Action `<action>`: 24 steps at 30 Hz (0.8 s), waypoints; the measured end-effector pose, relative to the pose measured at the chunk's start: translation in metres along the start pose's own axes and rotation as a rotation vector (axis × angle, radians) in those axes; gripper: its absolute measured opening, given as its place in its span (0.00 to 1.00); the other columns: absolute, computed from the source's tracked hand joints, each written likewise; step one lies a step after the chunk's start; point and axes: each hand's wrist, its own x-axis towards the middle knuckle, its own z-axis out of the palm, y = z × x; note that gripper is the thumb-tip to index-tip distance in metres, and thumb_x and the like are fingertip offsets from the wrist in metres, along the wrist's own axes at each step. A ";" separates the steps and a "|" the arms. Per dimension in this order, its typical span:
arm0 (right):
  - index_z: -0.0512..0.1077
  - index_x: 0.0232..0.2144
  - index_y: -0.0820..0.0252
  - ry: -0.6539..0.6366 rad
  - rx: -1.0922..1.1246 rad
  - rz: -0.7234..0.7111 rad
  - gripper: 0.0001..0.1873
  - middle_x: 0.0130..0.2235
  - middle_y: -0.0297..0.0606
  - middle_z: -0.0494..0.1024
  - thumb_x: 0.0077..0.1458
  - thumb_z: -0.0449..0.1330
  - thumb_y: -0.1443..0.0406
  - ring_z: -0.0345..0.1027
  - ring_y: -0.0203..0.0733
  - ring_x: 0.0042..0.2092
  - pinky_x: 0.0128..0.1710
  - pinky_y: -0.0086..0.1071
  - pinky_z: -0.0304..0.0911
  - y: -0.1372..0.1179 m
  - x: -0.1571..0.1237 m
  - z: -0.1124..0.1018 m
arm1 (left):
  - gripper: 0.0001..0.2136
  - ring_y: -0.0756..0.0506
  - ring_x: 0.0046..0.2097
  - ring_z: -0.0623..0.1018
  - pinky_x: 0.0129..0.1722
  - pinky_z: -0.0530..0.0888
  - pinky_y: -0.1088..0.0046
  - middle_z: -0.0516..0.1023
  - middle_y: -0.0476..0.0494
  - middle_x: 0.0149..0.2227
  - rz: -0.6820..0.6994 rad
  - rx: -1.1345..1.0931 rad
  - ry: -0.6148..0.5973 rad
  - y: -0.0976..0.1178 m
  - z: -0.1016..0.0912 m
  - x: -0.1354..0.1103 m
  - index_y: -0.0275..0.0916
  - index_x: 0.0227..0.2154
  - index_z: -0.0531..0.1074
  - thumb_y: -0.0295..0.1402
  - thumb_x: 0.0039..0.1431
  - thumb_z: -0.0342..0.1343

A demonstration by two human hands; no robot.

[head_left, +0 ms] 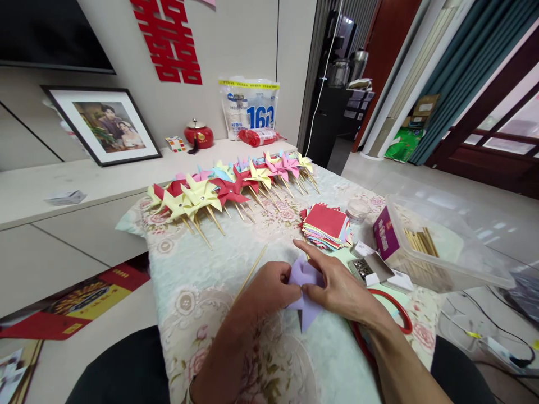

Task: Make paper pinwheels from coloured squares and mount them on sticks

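Both hands meet over a purple paper pinwheel (310,317) near the middle of the table. My left hand (269,287) is closed on its left side, the thumb pressing near the centre. My right hand (337,280) holds the right side, thumb at the centre too and index finger stretched out. The two thumbs hide the pinwheel's middle. A thin wooden stick (252,270) lies on the cloth by my left wrist. Under my right forearm are red-handled scissors (405,320), partly covered. An opened small box of metal pins (362,269) sits right of my right hand.
Finished pinwheels on sticks (229,191) line the table's far edge. A stack of coloured paper squares (323,220) lies beyond my hands, beside a small round clear container (357,210). At right stands a clear plastic box (446,264) holding sticks. A flowered cloth (197,320) covers the table.
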 end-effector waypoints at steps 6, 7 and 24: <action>0.61 0.66 0.53 0.075 0.099 0.021 0.46 0.35 0.32 0.75 0.43 0.58 0.73 0.63 0.37 0.30 0.30 0.30 0.58 -0.001 0.000 -0.001 | 0.07 0.50 0.24 0.68 0.25 0.61 0.74 0.72 0.49 0.23 -0.022 0.016 -0.067 0.011 0.000 -0.002 0.35 0.25 0.73 0.31 0.42 0.62; 0.61 0.66 0.53 0.085 0.163 0.033 0.45 0.35 0.32 0.75 0.43 0.59 0.73 0.62 0.37 0.29 0.29 0.29 0.58 0.000 0.000 -0.001 | 0.09 0.50 0.25 0.69 0.27 0.63 0.74 0.74 0.48 0.24 -0.029 -0.039 -0.064 0.015 -0.001 -0.003 0.35 0.28 0.74 0.34 0.43 0.64; 0.62 0.62 0.59 0.486 0.638 0.078 0.41 0.42 0.39 0.79 0.45 0.64 0.63 0.72 0.44 0.40 0.37 0.33 0.66 -0.005 0.007 0.014 | 0.22 0.39 0.38 0.82 0.42 0.75 0.65 0.84 0.41 0.34 0.034 -0.532 0.068 0.020 0.027 -0.003 0.33 0.41 0.77 0.35 0.39 0.70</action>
